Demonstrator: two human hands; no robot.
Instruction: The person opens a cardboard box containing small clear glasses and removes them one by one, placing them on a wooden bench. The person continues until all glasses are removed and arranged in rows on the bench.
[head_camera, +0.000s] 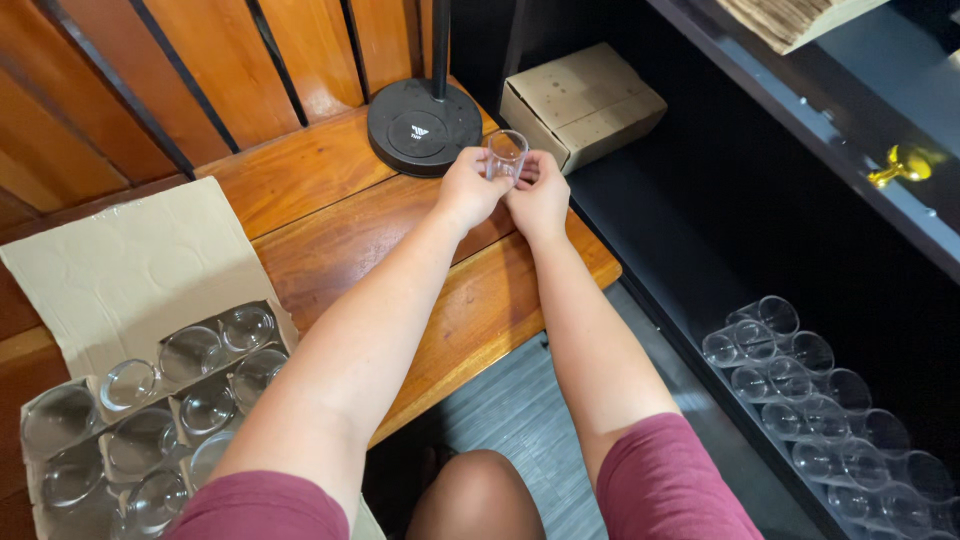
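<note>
While both hands grip one clear glass (506, 153), left hand (468, 188), right hand (540, 195), fingertips partly hidden behind it.

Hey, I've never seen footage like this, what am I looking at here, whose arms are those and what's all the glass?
There is one picture, from a camera worn on a person's head, looking down past their knees. The two bare arms are that person's own; no machine is involved. The left hand and right hand together hold a small clear glass above a wooden bench. On the bench at lower left is an open cardboard box with divided cells full of similar glasses. Behind the hands stand a round black stand base and a small closed carton. At lower right, rows of clear glasses sit on a dark shelf.
</note>
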